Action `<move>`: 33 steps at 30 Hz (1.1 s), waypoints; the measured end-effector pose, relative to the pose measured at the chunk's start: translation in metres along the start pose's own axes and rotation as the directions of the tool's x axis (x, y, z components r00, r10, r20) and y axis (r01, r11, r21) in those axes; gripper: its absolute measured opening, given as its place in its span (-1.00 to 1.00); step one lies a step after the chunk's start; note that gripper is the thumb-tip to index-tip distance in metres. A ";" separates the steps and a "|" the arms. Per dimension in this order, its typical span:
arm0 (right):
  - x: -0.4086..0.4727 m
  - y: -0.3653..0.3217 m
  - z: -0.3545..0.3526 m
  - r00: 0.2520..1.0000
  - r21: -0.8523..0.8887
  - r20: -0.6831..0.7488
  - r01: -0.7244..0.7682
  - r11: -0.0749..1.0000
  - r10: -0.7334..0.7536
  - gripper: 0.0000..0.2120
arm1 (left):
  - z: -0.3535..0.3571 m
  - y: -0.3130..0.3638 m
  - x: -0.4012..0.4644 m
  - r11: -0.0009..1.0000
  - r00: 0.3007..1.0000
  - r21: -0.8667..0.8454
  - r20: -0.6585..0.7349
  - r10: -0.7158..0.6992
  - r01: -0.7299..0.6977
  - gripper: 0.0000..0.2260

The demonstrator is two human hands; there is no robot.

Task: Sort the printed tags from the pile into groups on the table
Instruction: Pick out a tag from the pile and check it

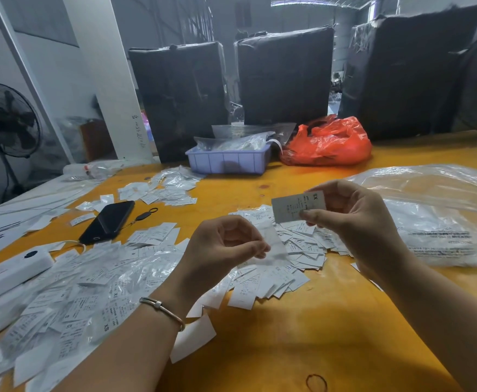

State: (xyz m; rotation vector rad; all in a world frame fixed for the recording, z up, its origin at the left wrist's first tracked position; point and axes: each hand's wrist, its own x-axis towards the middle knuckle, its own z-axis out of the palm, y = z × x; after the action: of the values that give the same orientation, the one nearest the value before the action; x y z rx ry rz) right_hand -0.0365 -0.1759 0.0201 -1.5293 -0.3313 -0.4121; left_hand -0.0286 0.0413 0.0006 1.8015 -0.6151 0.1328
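the printed tag [298, 206] marked "xs" is held up above the yellow table [302, 329], pinched at its right end between the thumb and fingers of the right hand [353, 222]. it sits roughly level, print facing the camera. the left hand [223, 247] is raised just beside and below it, fingers curled, thumb and fingertips pinching a small clear plastic sleeve [272, 244] that hangs down blurred over the pile.

under both hands lies the loose pile of tags [282, 267], white slips overlapping at all angles on the table. to the left spreads a larger heap of tags in clear sleeves [70, 295], several showing "xs" or "s". a further, smaller scatter of sleeved tags [166, 188] lies toward the far side of the table. one blank white slip [193, 338] rests just beside the left forearm, which wears a thin metal bangle [162, 308].

a black phone [108, 222] lies face up left of the pile, with a black ring strap [146, 215] beside it. a white box-like device [8, 273] sits at the left edge. a large crumpled clear plastic bag [440, 216] covers the right part of the table. at the far side stand a lavender plastic tray [228, 161] holding clear bags and a red plastic bag [327, 144]. behind them are three black-wrapped bales [285, 77]. a black fan [6, 120] stands at the left. a rubber band [316, 382] lies near the table's near edge.
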 end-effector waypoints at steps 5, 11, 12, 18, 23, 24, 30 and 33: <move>-0.004 -0.011 0.001 0.982 -0.016 -0.067 0.176 0.984 -0.177 -0.86 | 0.000 0.000 0.000 1.000 1.000 0.028 -0.004 0.004 -0.004 -0.96; -0.008 -0.014 0.008 0.987 0.022 0.016 0.158 0.987 -0.159 -0.86 | 0.002 0.001 0.000 0.999 1.000 0.049 0.009 0.012 -0.013 -0.96; -0.008 -0.014 0.008 0.989 0.021 0.021 0.149 0.989 -0.149 -0.87 | 0.002 0.001 0.000 0.998 1.000 0.054 0.010 0.015 -0.015 -0.96; -0.008 -0.013 0.007 0.989 -0.005 0.021 0.144 0.990 -0.144 -0.93 | 0.001 0.001 0.000 0.997 0.999 0.076 0.018 0.028 -0.029 -0.94; -0.008 -0.012 0.006 0.990 -0.012 0.047 0.130 0.991 -0.129 -0.92 | 0.001 0.001 0.000 0.996 0.999 0.080 0.016 0.029 -0.030 -0.94; -0.008 -0.011 0.005 0.992 -0.014 0.049 0.121 0.993 -0.120 -0.89 | 0.001 0.001 -0.001 0.996 0.999 0.083 0.019 0.028 -0.030 -0.94; -0.004 -0.013 0.003 0.998 0.066 0.054 0.029 0.997 -0.032 -0.78 | 0.002 0.000 -0.001 0.994 0.999 0.104 0.021 0.028 -0.030 -0.93; -0.005 -0.012 0.005 0.999 0.039 0.009 0.052 0.998 -0.052 -0.93 | 0.003 -0.002 -0.001 0.982 0.999 0.181 0.022 0.050 -0.053 -0.94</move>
State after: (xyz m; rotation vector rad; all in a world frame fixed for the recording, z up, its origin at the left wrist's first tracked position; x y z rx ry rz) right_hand -0.0457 -0.1703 0.0286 -1.4881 -0.3860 -0.4367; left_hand -0.0295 0.0397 -0.0025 1.9648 -0.6806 0.2142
